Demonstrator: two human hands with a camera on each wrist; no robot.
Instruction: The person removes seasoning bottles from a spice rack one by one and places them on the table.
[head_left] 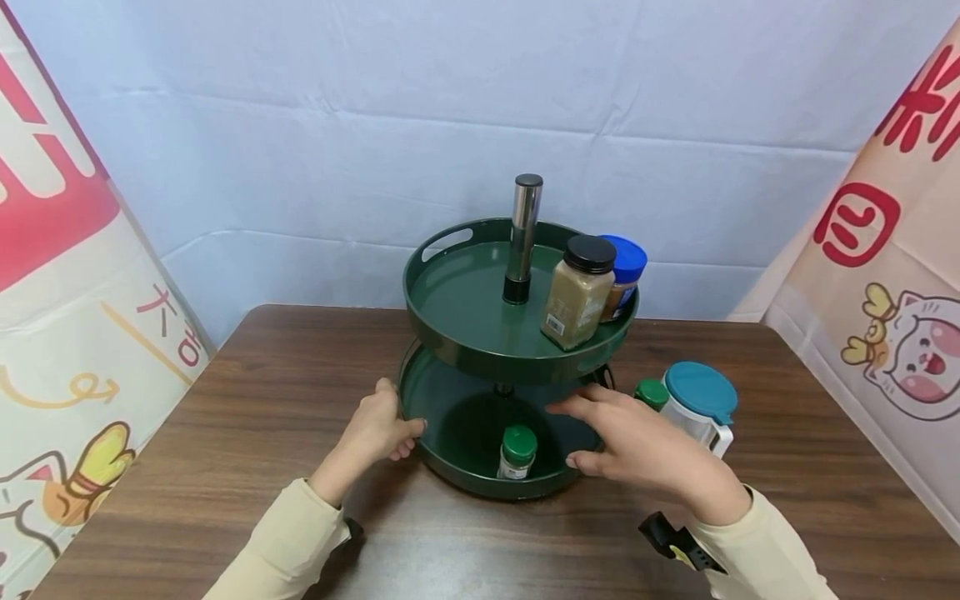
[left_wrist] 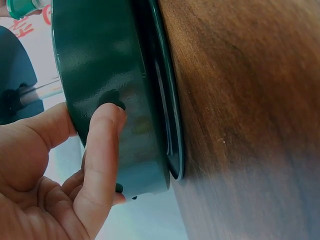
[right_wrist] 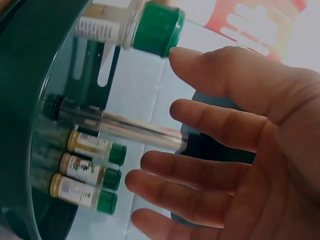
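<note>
A dark green two-tier rotating tray rack [head_left: 480, 367] stands on the table. My left hand [head_left: 382, 425] grips the lower tray's rim at its left side. In the left wrist view a finger lies along the tray's outer wall [left_wrist: 110, 60] by a hole, with the thumb over the rim. My right hand [head_left: 637, 437] is held at the lower tray's right side, fingers spread and straight, nothing in it. A green-lidded spice jar [head_left: 517, 450] sits at the lower tray's front, near the right thumb. Three more green-lidded jars [right_wrist: 82, 170] show in the right wrist view, hidden in the head view.
On the upper tray stand a black-lidded jar [head_left: 577, 292] and a blue-lidded jar [head_left: 622, 275], beside a metal post [head_left: 523, 233]. Right of the rack are a teal-lidded pitcher [head_left: 701, 396] and a green lid [head_left: 651, 392]. Cloth hangs behind the wooden table [head_left: 315, 358].
</note>
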